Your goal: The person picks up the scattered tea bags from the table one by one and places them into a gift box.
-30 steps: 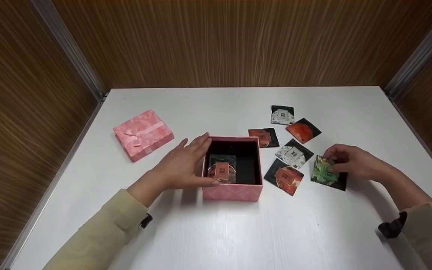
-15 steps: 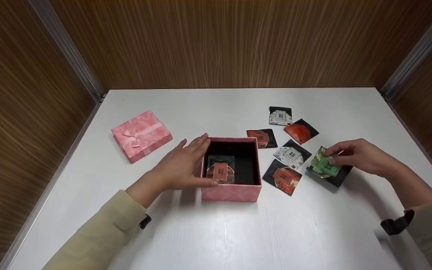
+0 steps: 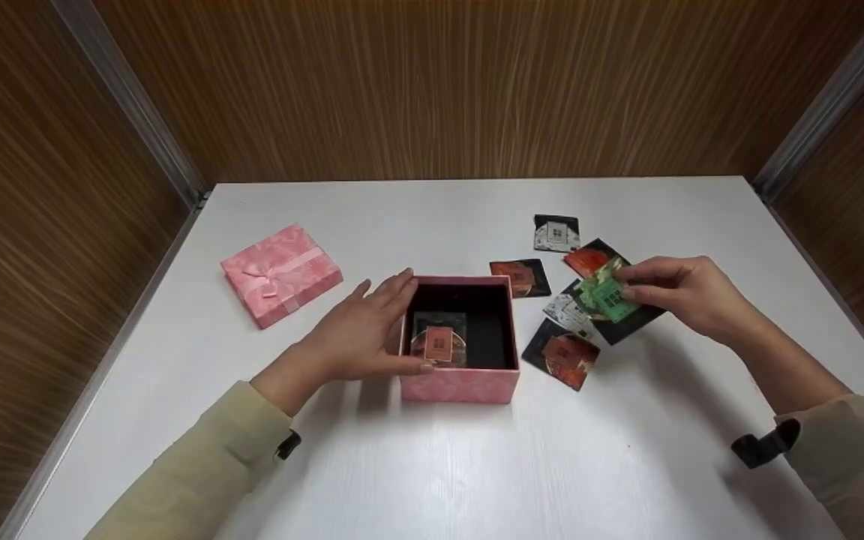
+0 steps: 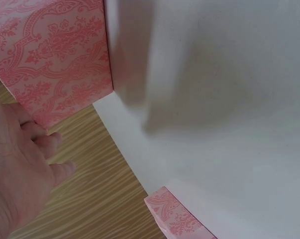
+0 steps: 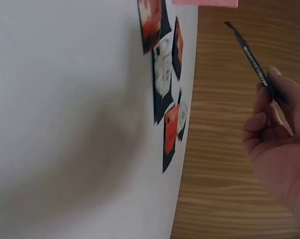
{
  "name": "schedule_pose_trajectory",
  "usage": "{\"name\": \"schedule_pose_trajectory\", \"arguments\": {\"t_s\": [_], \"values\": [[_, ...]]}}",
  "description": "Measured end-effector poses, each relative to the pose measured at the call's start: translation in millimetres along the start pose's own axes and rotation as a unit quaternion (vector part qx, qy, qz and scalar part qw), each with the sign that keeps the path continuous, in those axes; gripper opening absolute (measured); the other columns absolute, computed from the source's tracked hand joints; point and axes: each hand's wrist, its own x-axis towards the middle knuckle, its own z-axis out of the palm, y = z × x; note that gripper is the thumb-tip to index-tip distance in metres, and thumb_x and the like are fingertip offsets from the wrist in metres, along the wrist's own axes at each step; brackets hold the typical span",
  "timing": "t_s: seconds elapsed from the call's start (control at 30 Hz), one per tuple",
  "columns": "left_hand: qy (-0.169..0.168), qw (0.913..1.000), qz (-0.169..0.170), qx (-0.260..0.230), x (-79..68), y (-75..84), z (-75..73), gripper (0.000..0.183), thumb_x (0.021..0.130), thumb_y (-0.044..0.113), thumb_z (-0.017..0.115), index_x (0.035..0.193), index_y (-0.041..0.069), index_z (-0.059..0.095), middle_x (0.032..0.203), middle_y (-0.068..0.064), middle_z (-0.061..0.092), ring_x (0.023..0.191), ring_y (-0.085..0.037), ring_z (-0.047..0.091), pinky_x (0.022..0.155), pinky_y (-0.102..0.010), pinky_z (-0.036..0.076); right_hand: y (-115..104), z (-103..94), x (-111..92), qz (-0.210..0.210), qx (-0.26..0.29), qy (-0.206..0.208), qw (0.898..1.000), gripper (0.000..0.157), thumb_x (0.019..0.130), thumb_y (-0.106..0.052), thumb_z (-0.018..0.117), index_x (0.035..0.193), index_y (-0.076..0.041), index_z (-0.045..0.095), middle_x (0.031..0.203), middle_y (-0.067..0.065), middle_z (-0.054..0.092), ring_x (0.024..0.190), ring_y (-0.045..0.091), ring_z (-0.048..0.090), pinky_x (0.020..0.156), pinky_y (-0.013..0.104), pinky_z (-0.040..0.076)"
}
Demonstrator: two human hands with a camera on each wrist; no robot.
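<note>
My left hand [image 3: 361,334] rests against the left side of an open pink patterned box [image 3: 462,386], fingers stretched along its left rim and thumb along the front rim. Inside lies a dark sachet [image 3: 439,341] with an orange label, on the black bottom at the left. My right hand [image 3: 694,296] pinches a green-and-black sachet [image 3: 608,300] between thumb and fingers, raised above the table. In the right wrist view that sachet [image 5: 251,62] shows edge-on. It partly covers a white-and-black sachet [image 3: 569,311] and a red-orange sachet [image 3: 586,261] in the head view.
Right of the box lie more flat sachets: an orange one [image 3: 563,354] near its front corner, another orange one [image 3: 522,277] at its back corner, and a white one [image 3: 556,233] farther back. A pink lid [image 3: 282,274] with a bow lies left. Wood-grain panels [image 3: 432,90] enclose the table.
My right hand has lifted the green sachet off the table and carried it left, over the other sachets. The left hand stays at the box.
</note>
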Motion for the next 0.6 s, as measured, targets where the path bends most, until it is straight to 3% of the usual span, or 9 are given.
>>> {"name": "schedule_pose_trajectory", "arguments": {"t_s": [0.23, 0.4, 0.6], "values": [[-0.001, 1.0, -0.001, 0.004, -1.1, -1.1, 0.8, 0.128, 0.085, 0.095, 0.045, 0.17, 0.005, 0.012, 0.178, -0.009, 0.007, 0.162, -0.022, 0.014, 0.13, -0.054, 0.014, -23, 19.2, 3, -0.032, 0.004, 0.034, 0.999, 0.037, 0.094, -0.015, 0.084, 0.129, -0.005, 0.077, 0.119, 0.004, 0.074, 0.086, 0.008, 0.065, 0.069, 0.017, 0.056], [-0.002, 1.0, -0.001, 0.003, -1.3, -1.0, 1.0, 0.128, 0.085, 0.095, 0.045, 0.17, 0.005, 0.012, 0.178, -0.009, 0.007, 0.162, -0.023, 0.014, 0.13, -0.055, 0.015, -37, 32.7, 4, -0.065, 0.032, 0.021, 0.997, 0.041, 0.092, -0.006, 0.084, 0.132, -0.001, 0.074, 0.121, 0.017, 0.072, 0.087, 0.005, 0.069, 0.071, 0.017, 0.058], [0.0, 1.0, -0.001, 0.002, -0.6, -0.4, 0.7, 0.128, 0.084, 0.096, 0.044, 0.17, 0.007, 0.011, 0.178, -0.01, 0.009, 0.162, -0.023, 0.015, 0.13, -0.055, 0.015, -49, 47.3, 5, -0.095, 0.066, 0.003, 0.993, 0.048, 0.09, 0.003, 0.082, 0.137, 0.003, 0.07, 0.127, 0.02, 0.068, 0.091, 0.006, 0.073, 0.072, 0.018, 0.06]]}}
